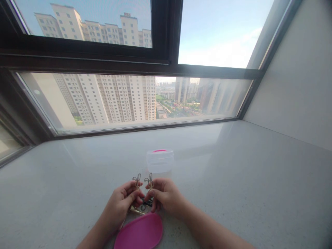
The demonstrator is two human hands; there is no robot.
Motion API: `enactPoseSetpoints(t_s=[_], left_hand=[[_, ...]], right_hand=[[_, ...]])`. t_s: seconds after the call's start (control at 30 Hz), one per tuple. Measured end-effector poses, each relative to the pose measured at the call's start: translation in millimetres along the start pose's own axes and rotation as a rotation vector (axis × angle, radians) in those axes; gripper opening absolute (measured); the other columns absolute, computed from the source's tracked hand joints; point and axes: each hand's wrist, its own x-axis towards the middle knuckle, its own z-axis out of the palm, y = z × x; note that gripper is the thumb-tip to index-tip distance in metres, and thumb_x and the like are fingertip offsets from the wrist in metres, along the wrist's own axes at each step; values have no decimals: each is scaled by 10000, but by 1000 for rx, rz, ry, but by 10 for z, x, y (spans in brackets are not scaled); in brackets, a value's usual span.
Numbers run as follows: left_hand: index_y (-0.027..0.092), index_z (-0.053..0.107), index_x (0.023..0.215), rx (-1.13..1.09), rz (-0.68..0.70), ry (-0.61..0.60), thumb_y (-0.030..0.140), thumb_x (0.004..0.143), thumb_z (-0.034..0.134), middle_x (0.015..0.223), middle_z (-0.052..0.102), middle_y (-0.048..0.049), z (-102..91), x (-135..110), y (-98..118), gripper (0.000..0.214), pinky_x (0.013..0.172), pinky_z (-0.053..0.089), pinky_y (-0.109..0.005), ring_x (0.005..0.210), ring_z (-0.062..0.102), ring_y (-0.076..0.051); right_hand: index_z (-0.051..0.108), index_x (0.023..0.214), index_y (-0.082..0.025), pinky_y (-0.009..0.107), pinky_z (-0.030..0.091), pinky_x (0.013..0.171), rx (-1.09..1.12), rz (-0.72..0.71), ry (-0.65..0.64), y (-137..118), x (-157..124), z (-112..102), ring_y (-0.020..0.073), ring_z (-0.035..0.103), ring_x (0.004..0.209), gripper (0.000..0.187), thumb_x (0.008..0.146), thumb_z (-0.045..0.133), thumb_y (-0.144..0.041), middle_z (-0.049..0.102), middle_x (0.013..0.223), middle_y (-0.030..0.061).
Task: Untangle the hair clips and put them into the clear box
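My left hand (119, 204) pinches a small bow of brown twine (137, 180) between its fingertips. My right hand (166, 197) holds a matching twine bow (149, 181) the same way, and the two bows stand close together. Below the hands lie a small gold metal piece (136, 210) and a black item (147, 202), partly hidden by my fingers. A flat pink oval case (138, 231) lies just in front of them. Behind the bows stands a translucent plastic jar (160, 160) with a pink top.
Everything rests on a wide pale stone windowsill (220, 166). A dark window frame (135, 65) runs along its far side, with tower blocks outside the glass. A pale wall (293, 76) rises at the right.
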Motion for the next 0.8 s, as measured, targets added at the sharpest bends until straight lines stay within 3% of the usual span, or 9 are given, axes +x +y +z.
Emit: enactPoseSetpoints(t_s=[0.8], left_hand=[[120,641,984,-89,58,-52,333,681,769,728,702,-39,-62,96,-123,392,566,488,-239,588,605,-128]], right_hand=[[578,882,-151,192,348,350,-81,-65,54,42,45,-6,106,562,387,416,661,694,-484,706,727,33]])
